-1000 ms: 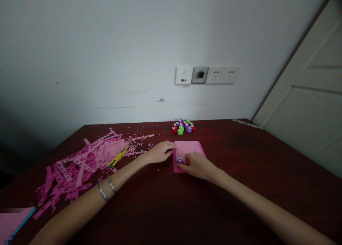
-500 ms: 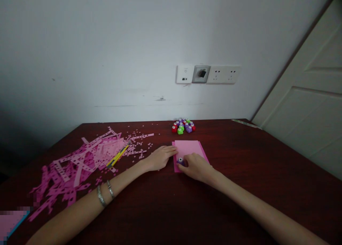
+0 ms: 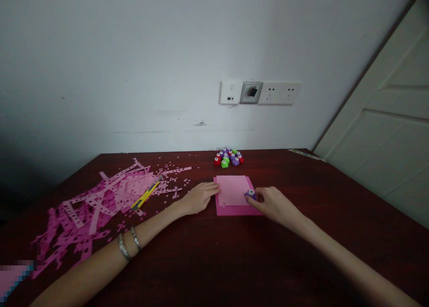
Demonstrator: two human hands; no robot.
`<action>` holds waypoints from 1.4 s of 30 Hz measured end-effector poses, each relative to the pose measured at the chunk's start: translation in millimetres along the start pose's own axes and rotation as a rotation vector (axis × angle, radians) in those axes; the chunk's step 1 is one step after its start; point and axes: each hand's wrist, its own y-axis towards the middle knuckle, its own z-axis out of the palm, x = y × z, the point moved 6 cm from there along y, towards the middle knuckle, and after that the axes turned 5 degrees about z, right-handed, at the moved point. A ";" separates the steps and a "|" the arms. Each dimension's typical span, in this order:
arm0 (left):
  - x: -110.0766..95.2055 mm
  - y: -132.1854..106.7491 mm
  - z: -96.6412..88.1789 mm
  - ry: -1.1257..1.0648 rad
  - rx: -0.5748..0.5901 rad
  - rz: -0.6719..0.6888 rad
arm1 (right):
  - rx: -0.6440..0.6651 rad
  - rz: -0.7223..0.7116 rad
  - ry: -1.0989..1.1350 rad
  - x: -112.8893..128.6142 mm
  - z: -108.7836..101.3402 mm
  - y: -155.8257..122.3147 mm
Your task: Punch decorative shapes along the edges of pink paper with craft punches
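A light pink sheet of paper (image 3: 231, 188) lies on a slightly larger, darker pink sheet (image 3: 234, 211), whose margin shows along the front and right. My left hand (image 3: 200, 197) rests with outstretched fingers on the left edge of the sheets. At the right side of the light sheet, my right hand (image 3: 276, 203) grips a small purple paper punch (image 3: 250, 194) with a white round top between thumb and fingers. Its underside is hidden. A small mark shows near the light sheet's lower left corner.
Behind the sheets stands a cluster of red, green and purple punches (image 3: 229, 157). Pink punched paper strips (image 3: 97, 204) and tiny cut-outs are strewn on the left, with a yellow utility knife (image 3: 146, 194) on them. Wall sockets (image 3: 279, 93) sit above the dark wooden table (image 3: 321, 208).
My right hand has carried the purple punch from the light sheet's lower left corner to its right side. My left hand stays on the left edge.
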 end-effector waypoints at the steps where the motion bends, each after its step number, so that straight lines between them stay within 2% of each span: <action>1: 0.3 -0.4 0.0 0.000 -0.004 0.000 | -0.034 0.043 -0.013 -15.2 -6.6 2.2; 5: 0.7 -0.9 -0.3 -0.003 -0.010 0.003 | -0.097 0.215 -0.054 -73.7 -19.8 9.4; 9: -0.3 -0.8 -1.3 -0.016 -0.011 0.000 | -0.067 0.254 -0.046 -103.4 -15.7 12.8; 24: 1.9 -2.2 1.0 -0.030 -0.051 0.030 | -0.080 0.296 -0.044 -121.5 -3.9 15.4; 28: 0.2 -3.5 -3.0 -0.047 -0.119 0.024 | -0.093 0.309 -0.063 -121.4 -4.0 13.9; 31: 2.4 -4.8 -9.6 -0.059 -0.237 -0.003 | -0.128 0.308 -0.090 -123.4 -7.8 10.3; 34: 15.3 -3.6 -18.9 -0.081 -0.382 -0.080 | -0.163 0.317 -0.072 -124.2 -14.7 4.5; 36: 31.6 1.4 -23.4 -0.091 -0.439 -0.149 | -0.193 0.305 -0.057 -119.6 -19.8 0.7; 42: 103.7 38.3 -19.5 -0.197 -0.384 -0.386 | -0.279 0.147 -0.045 -84.1 -22.5 -6.0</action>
